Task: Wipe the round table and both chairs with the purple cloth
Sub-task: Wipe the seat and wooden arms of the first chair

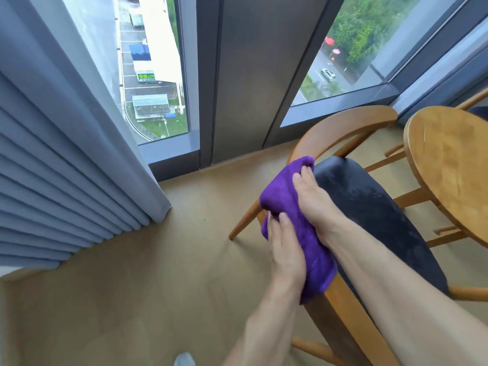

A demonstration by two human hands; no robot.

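Observation:
The purple cloth (284, 192) is wrapped over the curved wooden backrest of the near chair (346, 122), which has a black padded seat (369, 204). My right hand (314, 199) grips the cloth from above, its fingers curled over the rail. My left hand (284, 249) holds the cloth's lower part against the rail. The round wooden table (449, 159) stands right of this chair. Only a bit of the second chair (475, 100) shows behind the table.
Grey pleated curtains (66, 154) hang at the left. Floor-to-ceiling windows (153, 75) with a dark frame post (237, 75) stand behind the chair. Tan floor (158, 260) lies open at the left and front. A grey shoe tip (184, 360) shows at the bottom edge.

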